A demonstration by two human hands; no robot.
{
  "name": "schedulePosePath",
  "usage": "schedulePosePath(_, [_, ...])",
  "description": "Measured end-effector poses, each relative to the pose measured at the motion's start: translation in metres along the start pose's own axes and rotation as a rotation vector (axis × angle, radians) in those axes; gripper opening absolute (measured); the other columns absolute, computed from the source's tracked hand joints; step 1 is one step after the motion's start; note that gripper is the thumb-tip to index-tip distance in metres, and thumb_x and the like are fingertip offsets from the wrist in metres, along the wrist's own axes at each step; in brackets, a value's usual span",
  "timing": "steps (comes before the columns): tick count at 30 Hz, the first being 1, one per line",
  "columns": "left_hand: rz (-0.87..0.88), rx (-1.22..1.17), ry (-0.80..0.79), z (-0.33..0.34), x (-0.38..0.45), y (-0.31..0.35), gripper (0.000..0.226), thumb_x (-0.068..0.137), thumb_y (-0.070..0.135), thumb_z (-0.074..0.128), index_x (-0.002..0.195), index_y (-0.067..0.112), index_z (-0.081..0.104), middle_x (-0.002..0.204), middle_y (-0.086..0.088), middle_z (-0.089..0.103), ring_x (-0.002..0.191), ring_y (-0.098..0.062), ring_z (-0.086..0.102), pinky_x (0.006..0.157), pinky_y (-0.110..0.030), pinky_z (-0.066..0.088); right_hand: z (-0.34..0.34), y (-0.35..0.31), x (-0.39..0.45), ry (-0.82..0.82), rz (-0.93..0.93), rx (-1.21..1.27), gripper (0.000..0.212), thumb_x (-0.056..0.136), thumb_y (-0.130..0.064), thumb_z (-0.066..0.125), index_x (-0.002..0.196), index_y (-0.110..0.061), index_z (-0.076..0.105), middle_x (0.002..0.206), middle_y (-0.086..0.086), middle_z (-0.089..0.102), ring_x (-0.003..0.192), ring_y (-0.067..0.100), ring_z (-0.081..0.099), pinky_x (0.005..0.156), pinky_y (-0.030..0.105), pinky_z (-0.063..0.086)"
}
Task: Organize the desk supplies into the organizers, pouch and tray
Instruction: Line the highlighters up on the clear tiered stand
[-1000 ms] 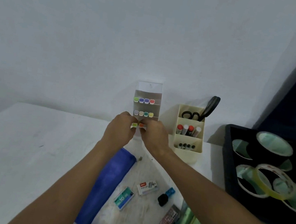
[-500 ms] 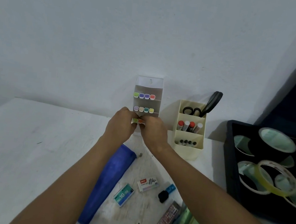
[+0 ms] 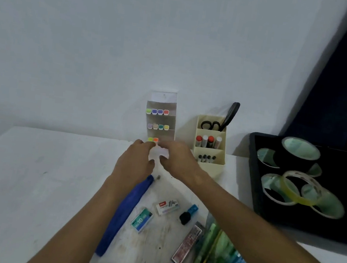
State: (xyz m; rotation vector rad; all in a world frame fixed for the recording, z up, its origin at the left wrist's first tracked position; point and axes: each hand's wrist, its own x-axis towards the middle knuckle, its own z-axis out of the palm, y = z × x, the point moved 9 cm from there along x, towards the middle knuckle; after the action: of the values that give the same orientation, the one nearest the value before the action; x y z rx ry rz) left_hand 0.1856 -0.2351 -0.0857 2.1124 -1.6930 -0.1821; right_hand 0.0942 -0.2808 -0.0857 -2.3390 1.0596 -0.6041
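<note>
Both hands meet at the clear marker organizer (image 3: 161, 118) against the wall at 12 o'clock. Left hand (image 3: 136, 161) and right hand (image 3: 178, 160) appear to pinch something at its bottom row; blur hides exactly what. Seat markers squarely, steadying the organizer. Blue pouch (image 3: 123, 215) lies at 6 o'clock, tray (image 3: 252, 163) at 3.

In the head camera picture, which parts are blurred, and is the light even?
Head view: both hands, left and right, are smeared by motion at the clear marker holder; the pens at the bottom edge are soft; the black tray is dark, the wall dim and bluish; the tape rolls stay sharp.
</note>
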Motion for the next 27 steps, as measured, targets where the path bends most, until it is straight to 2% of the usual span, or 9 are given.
schedulePosePath(2, [0.002,-0.038,-0.056,0.003,-0.017,0.009,0.04,0.088,0.019,0.059,0.128,0.019,0.057,0.118,-0.007,0.061,0.102,-0.021,0.06,0.084,-0.025,0.044,-0.01,-0.001,-0.024,-0.045,-0.001,0.006,0.038,0.088,-0.008,0.062,0.126,-0.011,0.061,0.124,0.007,0.064,0.1,0.018,0.062,0.084,0.02,0.042])
schedulePosePath(3, [0.004,-0.053,-0.097,0.008,-0.027,0.016,0.04,0.087,0.021,0.06,0.127,0.02,0.058,0.117,-0.004,0.062,0.096,-0.017,0.059,0.081,-0.022,0.044,-0.016,0.002,-0.04,-0.071,-0.002,-0.011,0.037,0.088,-0.011,0.064,0.125,-0.011,0.062,0.123,0.005,0.065,0.09,0.011,0.061,0.08,0.012,0.04])
schedulePosePath(5, [0.015,-0.076,-0.171,0.017,-0.045,0.027,0.036,0.087,0.026,0.062,0.122,0.023,0.06,0.109,0.0,0.066,0.082,-0.009,0.057,0.066,-0.013,0.042,-0.026,0.007,-0.068,-0.141,-0.011,-0.04,0.033,0.086,-0.013,0.067,0.119,-0.011,0.067,0.115,0.002,0.07,0.068,-0.006,0.053,0.067,-0.002,0.035])
schedulePosePath(7, [0.059,-0.093,-0.241,0.028,-0.064,0.045,0.031,0.087,0.029,0.062,0.118,0.024,0.062,0.101,0.005,0.066,0.075,-0.005,0.057,0.056,-0.01,0.04,-0.035,0.019,-0.099,-0.207,0.017,-0.055,0.026,0.085,-0.013,0.068,0.11,-0.012,0.071,0.106,-0.001,0.072,0.06,-0.015,0.051,0.06,-0.005,0.034])
schedulePosePath(12, [0.144,-0.077,-0.375,0.056,-0.103,0.084,0.028,0.087,0.027,0.062,0.115,0.022,0.065,0.1,0.005,0.068,0.08,-0.01,0.058,0.073,-0.018,0.042,-0.051,0.05,-0.16,-0.302,0.118,-0.15,0.018,0.083,-0.017,0.068,0.101,-0.017,0.073,0.097,-0.007,0.071,0.064,-0.009,0.051,0.059,0.0,0.036])
schedulePosePath(18, [0.215,-0.054,-0.468,0.082,-0.129,0.113,0.024,0.084,0.023,0.062,0.107,0.021,0.069,0.095,0.002,0.068,0.077,-0.012,0.056,0.073,-0.02,0.043,-0.053,0.083,-0.213,-0.378,0.257,-0.198,0.018,0.081,-0.018,0.072,0.099,-0.018,0.073,0.094,-0.008,0.068,0.079,0.006,0.062,0.07,0.019,0.046])
schedulePosePath(23, [0.289,-0.041,-0.543,0.105,-0.147,0.135,0.024,0.086,0.024,0.063,0.108,0.019,0.069,0.098,0.001,0.069,0.075,-0.009,0.055,0.07,-0.019,0.044,-0.061,0.101,-0.241,-0.399,0.313,-0.226,0.017,0.082,-0.026,0.072,0.099,-0.025,0.072,0.097,-0.013,0.065,0.07,-0.006,0.049,0.068,0.02,0.042])
schedulePosePath(25, [0.318,-0.033,-0.551,0.112,-0.15,0.141,0.024,0.085,0.024,0.064,0.107,0.019,0.07,0.098,0.0,0.069,0.07,-0.007,0.053,0.067,-0.017,0.043,-0.061,0.107,-0.244,-0.389,0.326,-0.236,0.018,0.082,-0.027,0.072,0.1,-0.027,0.07,0.1,-0.013,0.063,0.074,-0.006,0.048,0.07,0.02,0.04])
schedulePosePath(27, [0.325,-0.007,-0.557,0.118,-0.15,0.145,0.024,0.085,0.024,0.063,0.107,0.019,0.07,0.098,0.0,0.069,0.073,-0.008,0.057,0.067,-0.018,0.045,-0.061,0.113,-0.244,-0.362,0.341,-0.254,0.02,0.083,-0.026,0.072,0.103,-0.027,0.069,0.106,-0.01,0.059,0.087,0.001,0.052,0.074,0.021,0.041])
